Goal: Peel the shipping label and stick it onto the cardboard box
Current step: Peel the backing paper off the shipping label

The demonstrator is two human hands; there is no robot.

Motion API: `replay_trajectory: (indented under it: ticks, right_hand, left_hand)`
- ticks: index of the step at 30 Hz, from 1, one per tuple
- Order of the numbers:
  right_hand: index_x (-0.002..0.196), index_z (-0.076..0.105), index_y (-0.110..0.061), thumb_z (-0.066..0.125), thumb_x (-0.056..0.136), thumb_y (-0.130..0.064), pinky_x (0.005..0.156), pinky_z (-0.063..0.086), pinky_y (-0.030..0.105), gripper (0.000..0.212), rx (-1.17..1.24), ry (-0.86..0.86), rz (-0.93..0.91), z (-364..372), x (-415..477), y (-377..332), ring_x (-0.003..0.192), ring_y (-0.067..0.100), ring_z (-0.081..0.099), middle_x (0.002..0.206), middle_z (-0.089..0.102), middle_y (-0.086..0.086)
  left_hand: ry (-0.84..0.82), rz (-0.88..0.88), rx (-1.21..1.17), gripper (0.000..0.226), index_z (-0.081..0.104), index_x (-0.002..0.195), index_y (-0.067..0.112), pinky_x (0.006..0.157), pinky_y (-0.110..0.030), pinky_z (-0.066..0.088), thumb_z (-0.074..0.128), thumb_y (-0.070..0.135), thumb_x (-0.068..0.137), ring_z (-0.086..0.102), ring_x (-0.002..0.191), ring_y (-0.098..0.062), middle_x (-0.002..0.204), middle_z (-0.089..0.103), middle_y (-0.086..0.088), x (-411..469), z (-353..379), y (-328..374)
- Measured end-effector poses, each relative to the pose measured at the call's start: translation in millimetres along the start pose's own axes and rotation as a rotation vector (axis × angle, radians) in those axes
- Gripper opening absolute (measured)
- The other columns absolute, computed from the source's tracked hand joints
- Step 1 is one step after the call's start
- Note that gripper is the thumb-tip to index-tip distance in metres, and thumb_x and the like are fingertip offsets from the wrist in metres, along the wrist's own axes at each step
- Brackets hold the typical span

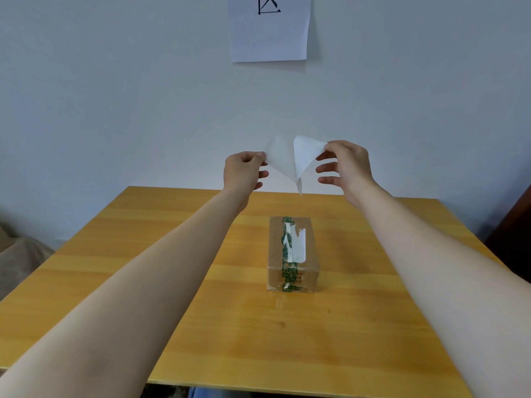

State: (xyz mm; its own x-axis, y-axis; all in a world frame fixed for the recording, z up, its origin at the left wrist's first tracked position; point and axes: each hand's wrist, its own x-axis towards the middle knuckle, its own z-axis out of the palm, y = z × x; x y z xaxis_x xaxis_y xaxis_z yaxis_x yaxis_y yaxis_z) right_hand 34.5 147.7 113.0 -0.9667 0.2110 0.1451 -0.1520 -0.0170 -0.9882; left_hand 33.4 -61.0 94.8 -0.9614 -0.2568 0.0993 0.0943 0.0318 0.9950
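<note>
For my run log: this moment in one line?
step: peeling label; left hand: pinches one layer; right hand: pinches other; cardboard box: on table

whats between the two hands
In the head view, only the shipping label: its two white layers pulled apart in a V, joined at the lower tip, the left hand pinching one, the right hand the other.

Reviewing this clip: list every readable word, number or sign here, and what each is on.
"区", its top cut off by the frame: black, on the white sheet on the wall.
Green print on the tape along the cardboard box: too blurred to read.
Half-peeled shipping label: no print shows on the visible sides.
</note>
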Motion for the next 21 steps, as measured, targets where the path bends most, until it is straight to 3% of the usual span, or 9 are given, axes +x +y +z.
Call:
replay_trajectory:
  ticks: [21]
  right_hand:
    - [0.108, 0.072, -0.01, 0.059, 0.098, -0.018, 0.057, 0.057, 0.033, 0.018, 0.017, 0.031, -0.003, -12, 3, 8, 0.069, 0.024, 0.068, 0.091, 0.073, 0.008]
  left_hand:
    - [0.026, -0.04, -0.037, 0.016, 0.071, 0.108, 0.018, 0.08, -0.036, 0.062, 0.058, 0.026, 0.105, 0.073, 0.085, -0.015, 0.103, 0.074, 0.003, 3, -1, -6]
